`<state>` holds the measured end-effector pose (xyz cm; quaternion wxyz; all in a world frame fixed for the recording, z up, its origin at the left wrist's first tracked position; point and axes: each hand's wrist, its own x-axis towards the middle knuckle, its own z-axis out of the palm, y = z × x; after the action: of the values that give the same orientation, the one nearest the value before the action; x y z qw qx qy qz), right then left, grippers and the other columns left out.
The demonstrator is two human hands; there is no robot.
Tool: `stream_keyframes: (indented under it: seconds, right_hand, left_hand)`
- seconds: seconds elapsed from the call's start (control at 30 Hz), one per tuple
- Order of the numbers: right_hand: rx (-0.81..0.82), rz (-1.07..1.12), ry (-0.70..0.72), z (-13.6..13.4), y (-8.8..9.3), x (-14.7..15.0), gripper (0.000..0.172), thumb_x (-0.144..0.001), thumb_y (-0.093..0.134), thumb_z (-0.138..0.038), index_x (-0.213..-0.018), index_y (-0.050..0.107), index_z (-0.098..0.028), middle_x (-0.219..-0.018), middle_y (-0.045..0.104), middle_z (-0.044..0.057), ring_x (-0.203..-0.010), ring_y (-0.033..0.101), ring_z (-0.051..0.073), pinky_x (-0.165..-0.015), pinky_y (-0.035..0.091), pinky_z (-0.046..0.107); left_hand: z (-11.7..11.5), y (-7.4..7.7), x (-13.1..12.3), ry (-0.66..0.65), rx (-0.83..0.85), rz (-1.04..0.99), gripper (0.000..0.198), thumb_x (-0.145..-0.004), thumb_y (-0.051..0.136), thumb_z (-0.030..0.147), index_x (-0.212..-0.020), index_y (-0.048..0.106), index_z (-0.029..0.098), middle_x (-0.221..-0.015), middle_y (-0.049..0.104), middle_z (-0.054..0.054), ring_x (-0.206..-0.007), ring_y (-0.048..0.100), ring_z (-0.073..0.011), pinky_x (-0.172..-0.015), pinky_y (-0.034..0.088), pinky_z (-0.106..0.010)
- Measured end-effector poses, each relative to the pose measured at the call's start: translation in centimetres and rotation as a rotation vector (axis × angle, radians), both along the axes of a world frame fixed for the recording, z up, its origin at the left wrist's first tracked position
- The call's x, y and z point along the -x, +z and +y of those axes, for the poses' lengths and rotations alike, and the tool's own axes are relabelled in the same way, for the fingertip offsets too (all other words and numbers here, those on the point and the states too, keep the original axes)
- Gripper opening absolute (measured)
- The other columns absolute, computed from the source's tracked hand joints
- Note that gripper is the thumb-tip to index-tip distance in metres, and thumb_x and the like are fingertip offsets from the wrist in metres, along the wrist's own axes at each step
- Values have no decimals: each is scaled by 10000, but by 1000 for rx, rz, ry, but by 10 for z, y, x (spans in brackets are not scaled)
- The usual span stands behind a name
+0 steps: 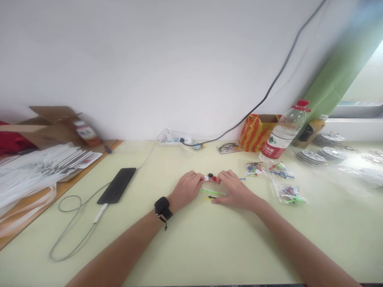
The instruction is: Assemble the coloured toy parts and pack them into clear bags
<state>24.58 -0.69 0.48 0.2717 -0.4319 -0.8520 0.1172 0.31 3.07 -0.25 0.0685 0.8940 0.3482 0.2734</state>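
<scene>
Over the middle of the table my left hand (188,188) rests with its fingers bent and pressed together. Their tips meet a small white round piece (206,178), and whatever lies between them is hidden. My right hand (235,191) has its thumb spread away from its bent fingers. A fingertip of it touches a small red round piece (214,179). Between the two lies a black round piece (210,175). Nearer to me, slim pointers like clock hands lie on the table: a green and white one (214,192) and a black one (212,197), partly beside my right thumb.
Small plastic bags of coloured pointers (290,194) lie right of my right hand, near a large water bottle (281,133) and a striped bag (254,133). Stacked discs (311,156) stand far right. A phone (117,185) with a cable lies left; a power strip (173,139) sits by the wall.
</scene>
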Motion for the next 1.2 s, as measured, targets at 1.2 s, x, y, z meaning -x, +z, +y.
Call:
stream_keyframes:
  seconds: [1.2]
  right_hand:
    - [-191, 410, -488, 16, -10, -14, 340, -891, 413, -169, -1025, 718, -235, -808, 768, 25, -805, 705, 228, -951, 487, 433]
  left_hand:
    - [-20, 7, -11, -172, 259, 41, 273, -1081, 307, 349, -1004, 538, 224, -1027, 692, -66, -875, 650, -227, -782, 475, -337]
